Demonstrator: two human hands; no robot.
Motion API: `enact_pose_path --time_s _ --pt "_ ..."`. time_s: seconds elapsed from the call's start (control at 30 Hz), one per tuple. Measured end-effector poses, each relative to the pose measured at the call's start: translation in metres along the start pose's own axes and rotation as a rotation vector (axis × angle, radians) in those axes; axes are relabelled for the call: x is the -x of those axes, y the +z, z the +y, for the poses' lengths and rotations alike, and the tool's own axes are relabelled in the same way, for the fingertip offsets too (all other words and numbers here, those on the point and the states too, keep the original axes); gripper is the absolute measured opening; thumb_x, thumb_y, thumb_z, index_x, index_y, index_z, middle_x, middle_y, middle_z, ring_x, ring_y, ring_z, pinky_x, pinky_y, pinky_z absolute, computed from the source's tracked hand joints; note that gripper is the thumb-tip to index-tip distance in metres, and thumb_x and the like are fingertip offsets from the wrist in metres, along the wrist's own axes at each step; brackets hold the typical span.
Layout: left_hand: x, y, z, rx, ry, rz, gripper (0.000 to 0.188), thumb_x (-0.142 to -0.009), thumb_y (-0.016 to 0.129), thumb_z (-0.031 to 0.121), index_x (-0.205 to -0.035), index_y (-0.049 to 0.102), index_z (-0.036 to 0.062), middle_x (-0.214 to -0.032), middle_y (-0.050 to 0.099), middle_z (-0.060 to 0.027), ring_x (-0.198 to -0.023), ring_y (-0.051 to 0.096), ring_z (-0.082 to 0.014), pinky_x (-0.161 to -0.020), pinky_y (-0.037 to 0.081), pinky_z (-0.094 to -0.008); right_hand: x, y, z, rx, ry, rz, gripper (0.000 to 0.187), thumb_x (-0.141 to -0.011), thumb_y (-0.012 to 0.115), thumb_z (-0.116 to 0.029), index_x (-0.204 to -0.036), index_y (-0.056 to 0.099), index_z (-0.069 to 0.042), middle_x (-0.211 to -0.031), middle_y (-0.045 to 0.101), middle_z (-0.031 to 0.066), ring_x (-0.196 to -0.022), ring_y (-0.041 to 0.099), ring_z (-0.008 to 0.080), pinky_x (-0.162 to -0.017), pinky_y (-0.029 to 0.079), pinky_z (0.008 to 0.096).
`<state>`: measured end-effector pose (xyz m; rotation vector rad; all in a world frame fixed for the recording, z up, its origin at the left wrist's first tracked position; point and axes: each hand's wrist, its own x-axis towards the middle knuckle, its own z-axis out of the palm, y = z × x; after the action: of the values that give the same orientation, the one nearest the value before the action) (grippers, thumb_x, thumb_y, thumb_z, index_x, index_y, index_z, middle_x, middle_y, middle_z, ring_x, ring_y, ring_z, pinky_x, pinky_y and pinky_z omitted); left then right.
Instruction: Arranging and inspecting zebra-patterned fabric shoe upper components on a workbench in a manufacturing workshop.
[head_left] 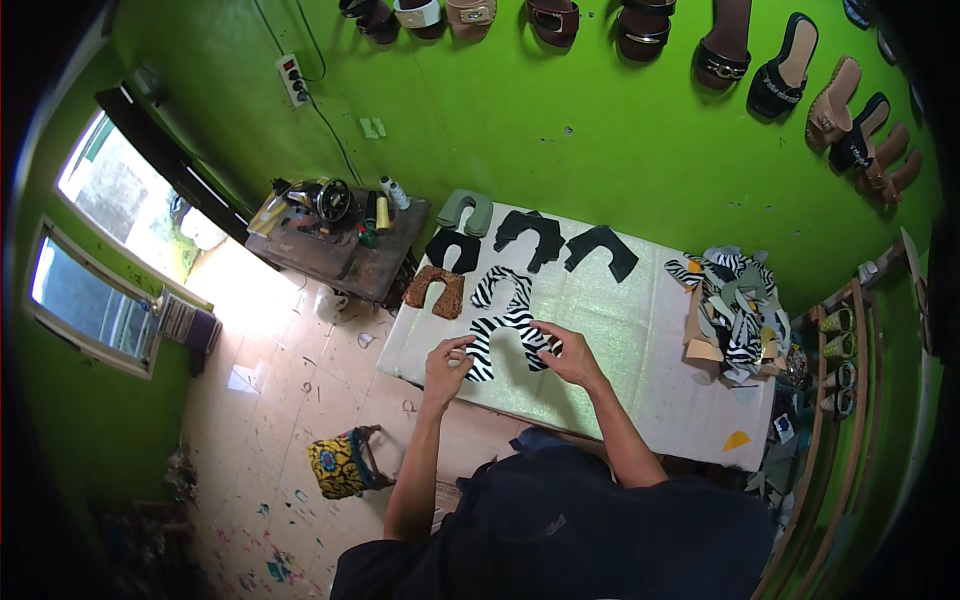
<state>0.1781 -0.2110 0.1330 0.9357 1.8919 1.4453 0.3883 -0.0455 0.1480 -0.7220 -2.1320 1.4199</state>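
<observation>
Your left hand [447, 364]: thumb and fingers pinching left leg of zebra-print piece [504, 323]. Your right hand [570, 358]: pinching its right leg. Piece arch-shaped, black stripes on white, open end toward you, held over pale table [620, 370] near its front edge. Beyond, second zebra-print arch [521, 289]. Brown mottled arch [452, 298] left of that.

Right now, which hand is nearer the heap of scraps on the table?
Right. The right hand is left of the heap of scraps, at the right edge of a zebra-striped piece; the left hand is farther left, at the piece's left edge.
</observation>
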Motion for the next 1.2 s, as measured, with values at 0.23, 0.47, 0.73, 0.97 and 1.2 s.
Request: enact_pose_path --time_s 0.23,0.47,0.73,0.97,1.2 --pt "-0.055 -0.010 -0.002 -0.131 -0.021 -0.055 0.042 -0.079 0.067 -0.003 -0.118 0.071 0.0093 -0.110 0.067 -0.0112 -0.078 0.065 -0.0147 -0.074 0.052 -0.0265 -0.044 0.001 0.004 -0.001 0.168 -0.044 0.062 -0.077 0.074 -0.005 -0.136 0.060 -0.016 -0.082 0.069 0.0107 -0.061 0.058 0.0142 -0.063 0.050 0.0298" --pt "-0.099 -0.017 -0.020 -0.202 0.005 -0.139 0.045 -0.078 0.065 -0.005 -0.120 0.070 0.0084 -0.113 0.069 -0.0102 -0.079 0.065 -0.0119 -0.076 0.052 -0.0253 -0.067 0.011 0.015 0.271 0.152 -0.004 0.061 -0.079 0.073 -0.006 -0.137 0.059 -0.018 -0.079 0.068 0.0168 -0.062 0.062 0.0184 -0.068 0.052 0.0347" --pt "-0.168 -0.034 -0.049 -0.177 0.031 -0.357 0.048 -0.076 0.060 -0.005 -0.121 0.070 0.0106 -0.089 0.067 -0.0068 -0.069 0.059 -0.0088 -0.066 0.048 -0.0226 -0.091 0.040 0.035 0.142 0.391 0.125 0.060 -0.080 0.071 0.003 -0.136 0.059 -0.016 -0.110 0.072 0.0120 -0.065 0.064 0.0174 -0.070 0.055 0.0319" --pt "-0.212 -0.042 -0.094 -0.150 0.070 -0.531 0.048 -0.078 0.062 -0.010 -0.121 0.069 0.0101 -0.090 0.063 -0.0026 -0.072 0.059 -0.0066 -0.067 0.049 -0.0213 -0.104 0.081 0.032 0.123 0.463 0.260 0.057 -0.080 0.068 0.004 -0.133 0.061 -0.014 -0.102 0.072 0.0166 -0.070 0.065 0.0227 -0.074 0.054 0.0351" --pt "-0.248 -0.035 -0.107 -0.219 0.112 -0.599 0.045 -0.079 0.062 -0.009 -0.120 0.069 0.0087 -0.091 0.066 -0.0064 -0.075 0.062 -0.0112 -0.071 0.052 -0.0251 -0.124 0.094 0.047 0.158 0.524 0.319 0.059 -0.079 0.067 0.007 -0.134 0.059 -0.012 -0.117 0.069 0.0144 -0.073 0.066 0.0224 -0.076 0.055 0.0343"
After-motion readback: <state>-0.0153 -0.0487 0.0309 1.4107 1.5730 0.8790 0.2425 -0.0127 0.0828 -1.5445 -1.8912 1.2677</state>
